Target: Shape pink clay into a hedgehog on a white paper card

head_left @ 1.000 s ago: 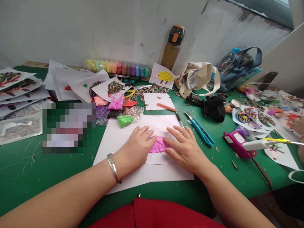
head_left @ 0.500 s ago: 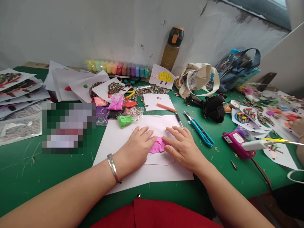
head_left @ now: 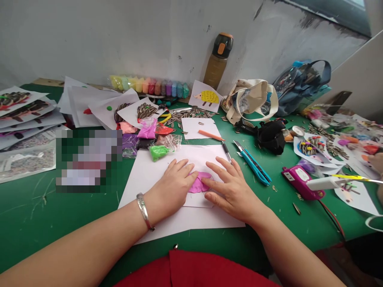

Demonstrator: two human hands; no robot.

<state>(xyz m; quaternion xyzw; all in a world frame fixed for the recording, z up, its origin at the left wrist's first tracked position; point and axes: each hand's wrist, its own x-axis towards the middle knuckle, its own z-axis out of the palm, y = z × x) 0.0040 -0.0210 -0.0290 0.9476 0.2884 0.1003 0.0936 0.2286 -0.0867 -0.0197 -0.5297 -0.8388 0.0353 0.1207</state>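
- Head view, nearest first: my left hand, with its silver bracelet, lies flat on the white paper, fingers together and stretched toward the pink clay.
- My right hand meets it from the other side, fingers slightly spread, tips on the clay's right edge; neither hand grips anything.
- The clay sits between both sets of fingertips on a smaller sheet, already fairly flat. How even it is I can't quite tell, since the fingers cover its edges.
- To do this well, I'd press outward with flat pads, lightly, and keep the paper pinned.
- Farther right lie the blue utility knife and the pink glue gun.
- Beyond, a green clay bag, then the hedgehog picture by the wall.
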